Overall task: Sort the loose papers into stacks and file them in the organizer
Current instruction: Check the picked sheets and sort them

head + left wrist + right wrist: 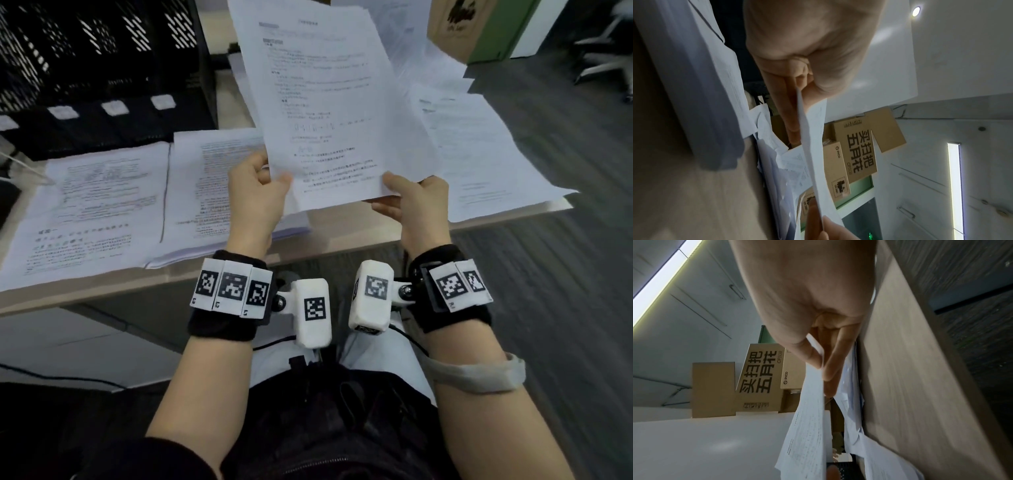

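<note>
I hold a printed white sheet [329, 109] raised above the desk. My left hand [270, 181] pinches its lower left edge and my right hand [400, 192] pinches its lower right corner. The left wrist view shows the sheet [813, 146] edge-on between thumb and fingers [791, 113]; the right wrist view shows the sheet [807, 426] pinched likewise. Two paper stacks lie side by side on the desk at left [92, 202] and centre [212, 181]. Loose papers [479, 147] spread at right. The black mesh organizer [99, 68] stands at the back left.
The wooden desk [102, 287] ends at a near edge just before my wrists, and its right corner is under the loose papers. Cardboard boxes [459, 24] stand beyond the desk at the back right. An office chair [609, 58] is far right on the grey floor.
</note>
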`<state>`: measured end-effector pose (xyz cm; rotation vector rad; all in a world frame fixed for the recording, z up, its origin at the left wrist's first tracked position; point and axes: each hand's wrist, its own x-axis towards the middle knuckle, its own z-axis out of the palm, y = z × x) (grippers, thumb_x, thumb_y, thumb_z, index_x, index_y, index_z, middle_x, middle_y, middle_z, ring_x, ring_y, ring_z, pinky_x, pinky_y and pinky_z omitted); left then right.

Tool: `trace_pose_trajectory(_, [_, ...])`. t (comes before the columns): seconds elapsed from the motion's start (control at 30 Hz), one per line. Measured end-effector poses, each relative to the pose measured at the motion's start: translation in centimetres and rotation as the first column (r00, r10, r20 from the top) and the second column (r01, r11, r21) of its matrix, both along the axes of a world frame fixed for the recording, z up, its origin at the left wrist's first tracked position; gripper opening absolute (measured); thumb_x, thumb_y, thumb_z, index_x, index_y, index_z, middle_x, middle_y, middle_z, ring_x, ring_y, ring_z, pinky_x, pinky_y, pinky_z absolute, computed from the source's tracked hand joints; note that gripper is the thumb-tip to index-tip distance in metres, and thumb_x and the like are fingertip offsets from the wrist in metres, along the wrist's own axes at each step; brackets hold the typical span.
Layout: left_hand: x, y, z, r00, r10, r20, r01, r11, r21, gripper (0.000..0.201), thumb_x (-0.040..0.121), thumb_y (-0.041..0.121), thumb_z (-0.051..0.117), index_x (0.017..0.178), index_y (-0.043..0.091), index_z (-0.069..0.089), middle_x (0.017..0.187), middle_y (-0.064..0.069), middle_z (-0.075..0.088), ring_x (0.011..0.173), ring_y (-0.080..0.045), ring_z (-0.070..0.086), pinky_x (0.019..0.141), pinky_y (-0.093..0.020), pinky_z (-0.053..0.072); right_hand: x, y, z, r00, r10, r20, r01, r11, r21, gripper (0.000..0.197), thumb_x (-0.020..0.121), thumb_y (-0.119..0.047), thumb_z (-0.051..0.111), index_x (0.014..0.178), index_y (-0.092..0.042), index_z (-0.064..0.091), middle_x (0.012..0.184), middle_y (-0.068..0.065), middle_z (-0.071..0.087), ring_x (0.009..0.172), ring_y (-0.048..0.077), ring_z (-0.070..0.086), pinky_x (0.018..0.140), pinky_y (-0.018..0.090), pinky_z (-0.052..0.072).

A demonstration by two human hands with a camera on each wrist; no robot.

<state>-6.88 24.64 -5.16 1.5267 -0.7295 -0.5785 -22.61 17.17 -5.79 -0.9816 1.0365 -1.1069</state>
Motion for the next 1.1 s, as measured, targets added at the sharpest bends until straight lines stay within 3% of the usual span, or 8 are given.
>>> trace_pose_trajectory(0.17, [-1.9, -1.9, -0.9, 0.999, -0.037, 0.033, 0.035, 0.997, 0.065, 0.031, 0.085, -0.007, 0.055, 0.089, 0.023, 0.06, 0.069, 0.001, 0.06, 0.074, -0.02, 0.055, 0.064, -0.026, 0.05, -2.4, -1.2, -1.1, 0.999, -0.039, -0.028, 0.04, 0.999, 0.03, 0.034, 0.087, 0.003, 0.059, 0.061, -0.012, 0.044, 0.069, 0.006, 0.057, 0.053, 0.022, 0.067, 0.049, 0.022, 0.055])
trace_pose_trajectory(0.23, [-2.6, -2.6, -1.1, 0.998, -0.046, 0.034, 0.044, 0.996, 0.079, 0.032, 0.085, -0.007, 0.056, 0.083, 0.025, 0.059, 0.073, -0.001, 0.062, 0.074, -0.018, 0.058, 0.073, -0.031, 0.054, -3.2, -1.5, -1.3, 0.999, -0.038, -0.035, 0.039, 0.999, 0.03, 0.025, 0.089, 0.001, 0.058, 0.069, -0.013, 0.051, 0.074, 0.005, 0.062, 0.053, 0.02, 0.068, 0.048, 0.02, 0.053])
trace_pose_trajectory(0.33, [-3.7, -3.8, -1.2, 0.998, -0.051, 0.019, 0.05, 0.996, 0.071, 0.025, 0.085, -0.006, 0.056, 0.095, 0.016, 0.062, 0.079, 0.001, 0.065, 0.072, -0.009, 0.062, 0.076, -0.026, 0.054, -4.3, -2.4, -1.7, 0.996, -0.085, -0.02, 0.085, 0.996, 0.034, 0.03, 0.091, -0.004, 0.059, 0.068, -0.012, 0.041, 0.069, 0.005, 0.057, 0.049, 0.018, 0.068, 0.042, 0.019, 0.049])
trace_pose_trajectory(0.43, [-5.4, -5.5, -1.1, 0.995, -0.097, 0.033, 0.095, 0.994, 0.054, 0.026, 0.085, -0.005, 0.056, 0.096, 0.018, 0.06, 0.085, 0.0, 0.068, 0.078, -0.011, 0.066, 0.076, -0.025, 0.056, -5.7, -3.5, -2.0, 0.982, -0.187, 0.011, 0.186, 0.982, 0.023, 0.036, 0.091, -0.007, 0.06, 0.069, -0.015, 0.032, 0.069, 0.01, 0.052, 0.047, 0.018, 0.068, 0.038, 0.018, 0.046])
trace_pose_trajectory(0.57, [-8.2, -8.5, -0.9, 0.978, -0.207, -0.028, 0.208, 0.977, 0.053, 0.023, 0.086, -0.006, 0.055, 0.094, 0.015, 0.059, 0.077, 0.007, 0.065, 0.064, 0.002, 0.063, 0.066, -0.015, 0.055, -8.2, -5.2, -2.0, 0.957, -0.29, 0.011, 0.29, 0.957, 0.014, 0.012, 0.09, -0.01, 0.063, 0.083, -0.008, 0.053, 0.086, 0.012, 0.064, 0.049, 0.015, 0.067, 0.044, 0.019, 0.05])
trace_pose_trajectory(0.77, [-12.0, -12.8, -1.7, 0.954, -0.284, -0.096, 0.294, 0.947, 0.128, 0.022, 0.086, -0.003, 0.056, 0.105, 0.009, 0.056, 0.094, -0.007, 0.068, 0.083, -0.017, 0.067, 0.072, -0.031, 0.055, -12.0, -7.8, -2.3, 0.951, -0.306, -0.05, 0.304, 0.952, -0.039, 0.022, 0.089, -0.003, 0.06, 0.111, 0.0, 0.055, 0.095, 0.008, 0.065, 0.057, 0.008, 0.066, 0.047, 0.018, 0.051])
trace_pose_trajectory(1.03, [-13.4, -15.2, -4.1, 0.916, -0.4, 0.009, 0.367, 0.849, 0.38, 0.018, 0.081, 0.011, 0.064, 0.066, 0.022, 0.062, 0.071, -0.004, 0.069, 0.067, -0.024, 0.066, 0.064, -0.034, 0.055, -15.0, -10.8, -4.0, 0.853, -0.426, -0.303, 0.416, 0.904, -0.099, 0.013, 0.08, 0.001, 0.061, 0.09, -0.007, 0.058, 0.094, 0.011, 0.066, 0.052, 0.008, 0.064, 0.047, 0.023, 0.051])
trace_pose_trajectory(1.1, [-13.1, -15.3, -4.3, 0.904, -0.425, 0.038, 0.368, 0.823, 0.433, 0.018, 0.081, 0.013, 0.065, 0.064, 0.02, 0.061, 0.065, -0.005, 0.067, 0.061, -0.024, 0.064, 0.056, -0.029, 0.049, -15.2, -11.1, -4.5, 0.818, -0.43, -0.382, 0.419, 0.901, -0.117, 0.012, 0.077, -0.002, 0.064, 0.084, -0.01, 0.058, 0.085, 0.004, 0.065, 0.064, 0.016, 0.065, 0.055, 0.03, 0.056])
